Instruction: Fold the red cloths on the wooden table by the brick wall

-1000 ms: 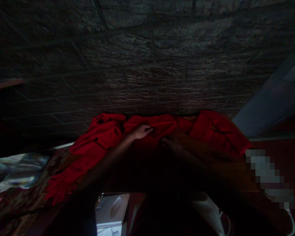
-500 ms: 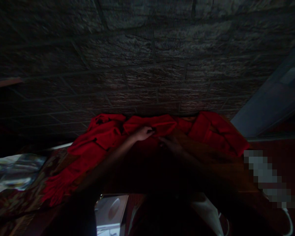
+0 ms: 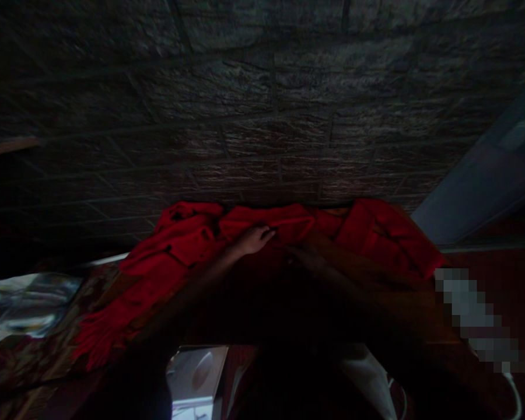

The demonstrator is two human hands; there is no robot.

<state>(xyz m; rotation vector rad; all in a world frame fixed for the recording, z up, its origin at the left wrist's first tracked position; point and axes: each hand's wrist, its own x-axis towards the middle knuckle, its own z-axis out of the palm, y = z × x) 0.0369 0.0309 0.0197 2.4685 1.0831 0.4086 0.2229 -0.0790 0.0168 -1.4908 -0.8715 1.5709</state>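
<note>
Red cloth (image 3: 284,217) lies bunched and folded along the wall side of a wooden table (image 3: 402,306), with a folded flap in the middle. My left hand (image 3: 252,239) rests on the front of that flap, its fingers stretched to the right and slightly apart. Just right of it, my right hand (image 3: 307,258) is low by the cloth's near edge, in deep shadow. Its fingers are too dark to make out clearly. To the left the cloth runs down to a red fringe (image 3: 97,335); another folded part (image 3: 380,236) spreads to the right.
A rough block wall (image 3: 262,116) rises behind the table. Shiny plastic packaging (image 3: 35,303) lies at left on a patterned surface. A pale box with an oval mark (image 3: 201,370) sits below the table's near edge. At right are a grey panel (image 3: 472,181) and a white cable (image 3: 514,391).
The fingers of my left hand have shifted slightly and straightened on the cloth. My right hand and the cloth look almost the same.
</note>
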